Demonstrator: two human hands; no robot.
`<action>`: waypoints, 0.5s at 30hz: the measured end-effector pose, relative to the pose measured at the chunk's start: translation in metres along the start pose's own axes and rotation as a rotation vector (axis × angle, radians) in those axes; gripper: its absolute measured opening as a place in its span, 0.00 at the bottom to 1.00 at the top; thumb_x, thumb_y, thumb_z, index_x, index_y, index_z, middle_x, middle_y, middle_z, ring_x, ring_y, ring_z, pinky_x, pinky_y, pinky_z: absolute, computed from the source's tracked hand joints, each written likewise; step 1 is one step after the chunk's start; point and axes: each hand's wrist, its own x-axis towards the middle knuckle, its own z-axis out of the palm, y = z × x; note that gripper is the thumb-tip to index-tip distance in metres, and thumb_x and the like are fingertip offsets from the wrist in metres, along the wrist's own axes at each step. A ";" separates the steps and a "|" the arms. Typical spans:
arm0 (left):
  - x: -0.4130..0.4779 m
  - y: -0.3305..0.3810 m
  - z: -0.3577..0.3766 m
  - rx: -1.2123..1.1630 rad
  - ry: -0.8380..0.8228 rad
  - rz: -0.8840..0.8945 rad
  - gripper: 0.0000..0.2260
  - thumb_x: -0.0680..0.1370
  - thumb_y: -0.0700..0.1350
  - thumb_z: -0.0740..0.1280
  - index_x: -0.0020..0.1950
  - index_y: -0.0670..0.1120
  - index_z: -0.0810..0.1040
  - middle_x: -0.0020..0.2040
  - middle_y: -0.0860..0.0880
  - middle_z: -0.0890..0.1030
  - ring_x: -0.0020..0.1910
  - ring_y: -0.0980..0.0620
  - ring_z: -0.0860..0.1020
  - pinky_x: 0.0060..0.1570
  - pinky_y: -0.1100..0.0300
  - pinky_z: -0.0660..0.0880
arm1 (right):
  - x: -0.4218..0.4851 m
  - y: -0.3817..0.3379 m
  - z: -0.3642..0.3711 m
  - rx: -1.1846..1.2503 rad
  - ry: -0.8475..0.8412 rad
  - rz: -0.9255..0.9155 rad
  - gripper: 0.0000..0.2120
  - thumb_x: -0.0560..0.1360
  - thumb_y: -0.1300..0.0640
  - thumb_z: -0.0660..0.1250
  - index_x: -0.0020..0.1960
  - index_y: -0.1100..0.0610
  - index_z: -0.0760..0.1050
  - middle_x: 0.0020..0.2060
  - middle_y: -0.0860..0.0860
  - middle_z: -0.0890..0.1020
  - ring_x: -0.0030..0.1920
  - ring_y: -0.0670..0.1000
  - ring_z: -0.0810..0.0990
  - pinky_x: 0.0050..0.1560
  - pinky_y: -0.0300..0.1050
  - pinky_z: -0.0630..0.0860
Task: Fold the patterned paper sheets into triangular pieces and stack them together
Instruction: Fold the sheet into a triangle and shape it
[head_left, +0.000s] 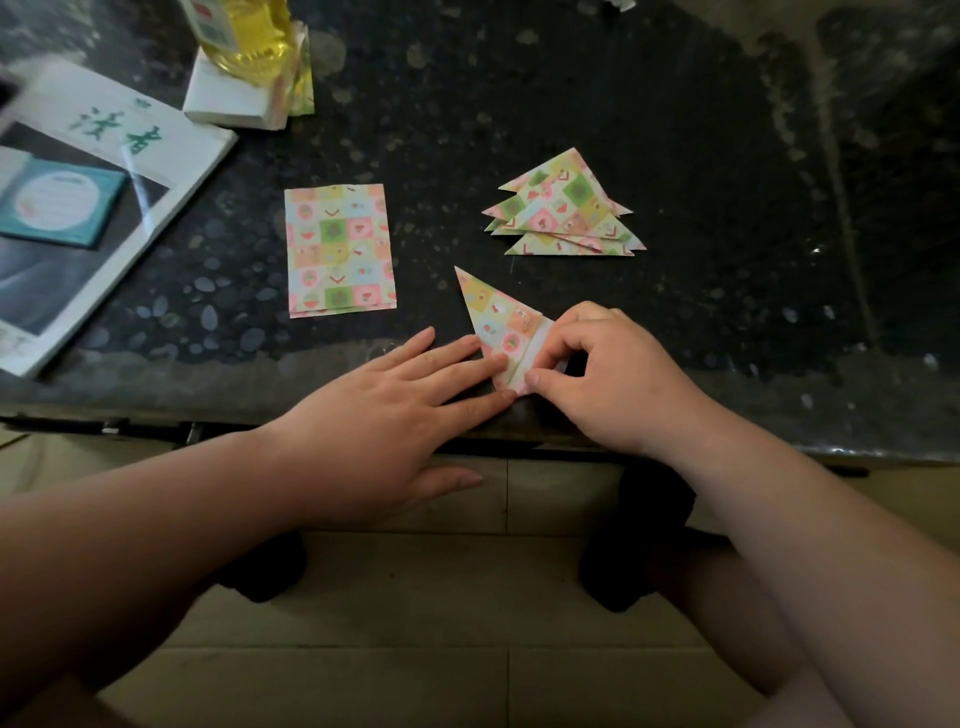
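Patterned paper (498, 322), folded into a narrow pointed shape, lies at the near edge of the dark speckled table (675, 130), its tip aimed away from the person and a little to the left. A white strip of its plain side shows along its right edge.

The left hand (395, 395) lies flat with straight fingers, whose tips press on the lower left part of the paper. The right hand (608, 374) is curled, and its thumb and forefinger pinch the white flap at the paper's lower right corner. The two hands nearly meet at that corner.

Farther back and to the left, well apart from the hands, a stack of flat sheets (340, 249) in the same checked pattern lies squared up. Behind the right hand sits a pile of triangles (563, 208), overlapping loosely with their points fanned out.

At the far left a magazine (104, 171) with green lettering overhangs the table's edge, and a teal booklet (57, 202) lies on it. Beside the magazine's far end, a bottle of yellow liquid (249, 36) stands on a white box (228, 98). Below the table's edge, a tiled floor (415, 597) shows between the forearms.
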 end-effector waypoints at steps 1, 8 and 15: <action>0.000 0.000 0.000 0.005 0.003 0.001 0.33 0.82 0.68 0.50 0.83 0.53 0.58 0.82 0.48 0.60 0.83 0.47 0.53 0.80 0.44 0.52 | 0.000 0.001 -0.003 0.000 -0.013 -0.001 0.07 0.76 0.51 0.75 0.40 0.46 0.81 0.51 0.40 0.76 0.57 0.44 0.72 0.48 0.30 0.65; 0.001 0.000 0.002 0.021 -0.003 -0.001 0.33 0.82 0.68 0.50 0.83 0.53 0.58 0.83 0.48 0.59 0.83 0.47 0.52 0.80 0.44 0.52 | 0.000 0.003 -0.006 -0.008 -0.032 -0.012 0.11 0.76 0.53 0.75 0.37 0.45 0.78 0.52 0.40 0.75 0.57 0.44 0.71 0.47 0.27 0.63; 0.001 -0.001 0.004 0.018 -0.012 0.003 0.34 0.82 0.69 0.49 0.84 0.54 0.54 0.83 0.50 0.55 0.83 0.48 0.49 0.81 0.44 0.51 | 0.000 -0.005 0.003 -0.047 0.012 0.024 0.10 0.78 0.52 0.71 0.39 0.46 0.78 0.54 0.42 0.74 0.61 0.48 0.69 0.59 0.41 0.69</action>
